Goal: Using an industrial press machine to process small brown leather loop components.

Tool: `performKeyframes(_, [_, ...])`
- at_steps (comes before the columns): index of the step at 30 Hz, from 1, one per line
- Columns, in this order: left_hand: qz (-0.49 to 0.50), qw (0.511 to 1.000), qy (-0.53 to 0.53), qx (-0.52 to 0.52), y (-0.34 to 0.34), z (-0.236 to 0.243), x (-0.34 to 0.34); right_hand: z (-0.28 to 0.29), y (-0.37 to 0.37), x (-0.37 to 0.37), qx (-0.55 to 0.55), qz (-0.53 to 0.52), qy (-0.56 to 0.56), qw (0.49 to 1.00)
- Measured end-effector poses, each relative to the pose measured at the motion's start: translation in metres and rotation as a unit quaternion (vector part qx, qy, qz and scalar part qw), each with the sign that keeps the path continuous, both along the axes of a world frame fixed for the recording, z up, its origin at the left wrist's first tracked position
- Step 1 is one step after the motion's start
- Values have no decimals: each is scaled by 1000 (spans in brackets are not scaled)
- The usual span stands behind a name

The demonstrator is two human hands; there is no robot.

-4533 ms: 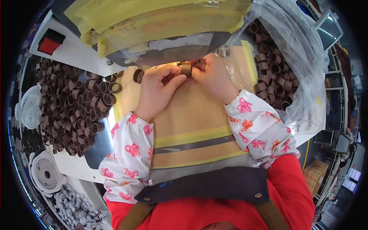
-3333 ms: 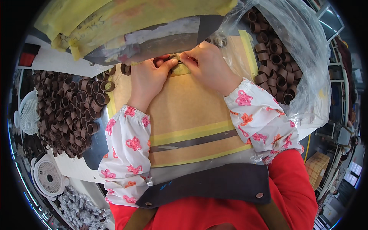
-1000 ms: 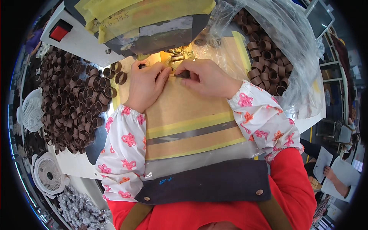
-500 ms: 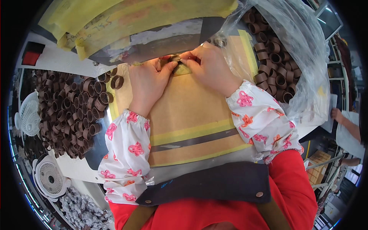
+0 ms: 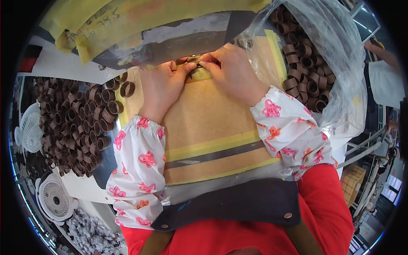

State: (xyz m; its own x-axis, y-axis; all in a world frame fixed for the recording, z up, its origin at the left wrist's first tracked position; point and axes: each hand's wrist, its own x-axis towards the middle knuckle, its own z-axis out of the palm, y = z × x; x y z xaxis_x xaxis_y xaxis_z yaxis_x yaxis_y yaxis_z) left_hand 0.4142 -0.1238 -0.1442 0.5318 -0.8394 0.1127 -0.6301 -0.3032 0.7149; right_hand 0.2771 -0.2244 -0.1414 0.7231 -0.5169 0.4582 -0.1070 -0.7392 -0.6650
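Observation:
At the far edge of the paper-covered work surface [image 5: 195,114], my left hand [image 5: 163,83] and my right hand [image 5: 231,70] meet. Thumbs and fingers of both pinch a small brown piece [image 5: 194,60], lit from above. It resembles the brown rings around, but fingers hide most of it and its exact shape cannot be made out. Just below the fingertips lies a yellowish patch [image 5: 200,75] on the brown paper. Both forearms wear white sleeves with pink and orange flowers.
Above my hands hangs a dark machine cover [image 5: 178,44] with yellow tape. Brown rings [image 5: 76,123] are heaped at left; more rings [image 5: 304,63] sit in a clear plastic bag [image 5: 340,55] at right. White fans [image 5: 55,197] stand lower left. Another person's sleeve [image 5: 384,83] shows far right.
Both hands stay pinched on the small brown piece, with only slight finger movement. My left forearm has shifted a little left. The view has tilted slightly, and the person at right has moved up in it.

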Motion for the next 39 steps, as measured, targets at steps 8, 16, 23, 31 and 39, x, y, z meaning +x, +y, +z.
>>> performKeyframes(8, [-8, 999, -38, 14, 3, -3, 3, 2, 0, 2, -95, -48, 35, 994])
performKeyframes(16, [5, 998, 30, -58, 5, -6, 3, 4, 3, 7, -109, -55, 80, 989])
performKeyframes(23, [-22, 999, -18, -23, 2, -1, -1, 2, 2, 5, -101, -55, 82, 990])
performKeyframes(31, [-31, 998, -52, -17, 0, -5, 2, -5, -1, 0, -83, -55, 47, 994])
performKeyframes(39, [-24, 983, -175, -52, 12, 7, -10, -10, 1, 2, -96, -15, 31, 995])
